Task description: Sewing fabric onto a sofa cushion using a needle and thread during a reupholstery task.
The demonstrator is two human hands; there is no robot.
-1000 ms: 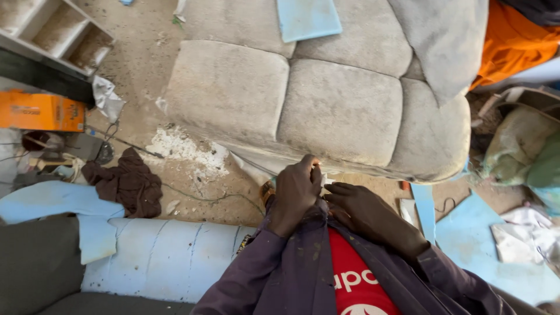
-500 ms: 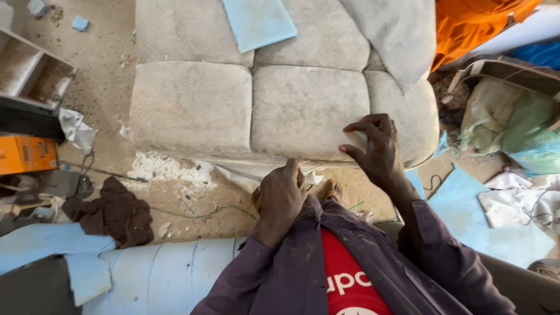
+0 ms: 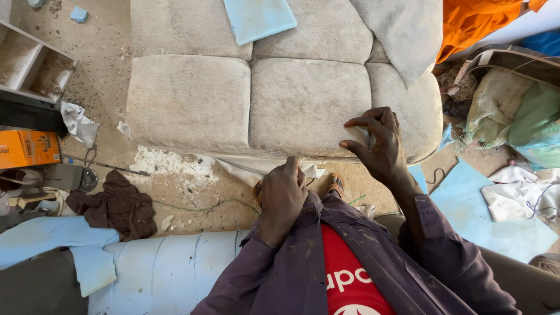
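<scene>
Grey, worn upholstery covers the tufted sofa cushion [image 3: 280, 99] that fills the upper middle of the frame, lying on a dusty floor [image 3: 99, 70]. The right hand [image 3: 376, 143] rests on the cushion's lower right front edge, fingers [image 3: 364, 123] spread and curled with their tips pressing the fabric, not closed around anything. The left hand [image 3: 282, 195], at lower centre just below the cushion's front edge, is drawn into a loose fist over a loose flap of pale fabric [image 3: 256, 169] that hangs from under the cushion; whether it actually pinches the flap or a thread I cannot tell. A light-blue foam piece [image 3: 259, 17] lies on the cushion's top edge. At left sit an orange box [image 3: 26, 149], a dark brown rag [image 3: 116, 204] and a green cord [image 3: 204, 205] on the floor. More blue foam [image 3: 157, 271] lies along the lower left, and orange cloth [image 3: 484, 20] shows in the upper right corner.
</scene>
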